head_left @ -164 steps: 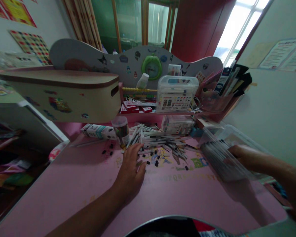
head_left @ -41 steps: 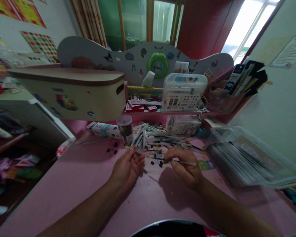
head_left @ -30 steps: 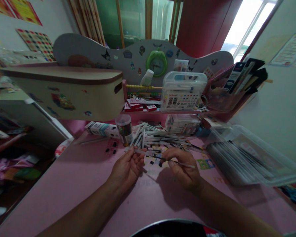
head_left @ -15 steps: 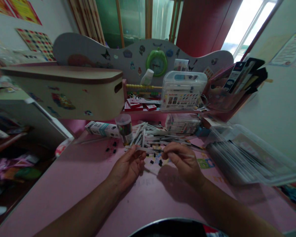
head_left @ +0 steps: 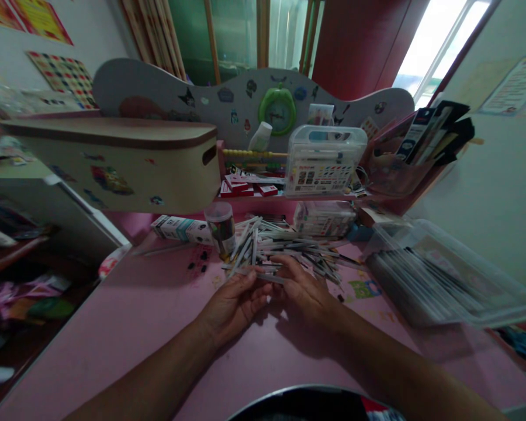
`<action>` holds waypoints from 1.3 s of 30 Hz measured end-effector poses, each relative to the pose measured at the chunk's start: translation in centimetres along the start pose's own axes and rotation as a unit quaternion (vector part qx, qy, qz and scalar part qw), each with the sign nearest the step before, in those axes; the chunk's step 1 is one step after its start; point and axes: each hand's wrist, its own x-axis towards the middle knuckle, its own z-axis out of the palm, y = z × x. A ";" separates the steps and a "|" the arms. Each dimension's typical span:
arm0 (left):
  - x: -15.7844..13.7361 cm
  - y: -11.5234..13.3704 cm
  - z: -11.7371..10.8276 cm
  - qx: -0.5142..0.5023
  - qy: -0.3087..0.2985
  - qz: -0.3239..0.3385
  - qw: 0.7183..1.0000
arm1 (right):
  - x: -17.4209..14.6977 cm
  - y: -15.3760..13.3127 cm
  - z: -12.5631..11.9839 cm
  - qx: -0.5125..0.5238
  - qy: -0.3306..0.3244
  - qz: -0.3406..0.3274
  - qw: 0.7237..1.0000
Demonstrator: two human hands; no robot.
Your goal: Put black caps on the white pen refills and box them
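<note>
Right hand [head_left: 305, 293] has closed toward left hand [head_left: 233, 305], lower centre of frame. Left fingers clamp a slim, whitish rod [head_left: 270, 278]; right-hand grip indeterminable. Clear plastic case [head_left: 325, 166], upper centre: print illegible.

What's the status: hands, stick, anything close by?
Left hand pinching pale stick. Right hand at its other end, grip partly hidden. Loose sticks piled just beyond.

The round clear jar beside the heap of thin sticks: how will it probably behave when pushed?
The round clear jar stands upright and taller than wide, so a high push may tip it. Its curved shape suggests it could roll once on its side. Dark contents show inside, so it is probably not very light.
</note>
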 end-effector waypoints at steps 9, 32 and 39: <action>0.0 1.6 0.7 -0.076 0.061 -0.011 0.995 | 0.9 0.4 -2.4 -0.314 0.149 -0.014 0.937; 0.6 0.4 0.2 0.015 0.071 0.067 0.995 | 1.2 0.5 -1.5 -0.091 0.157 0.077 0.980; 0.5 0.1 0.3 0.020 0.079 0.076 0.994 | 1.1 0.2 0.4 0.231 0.193 0.157 0.941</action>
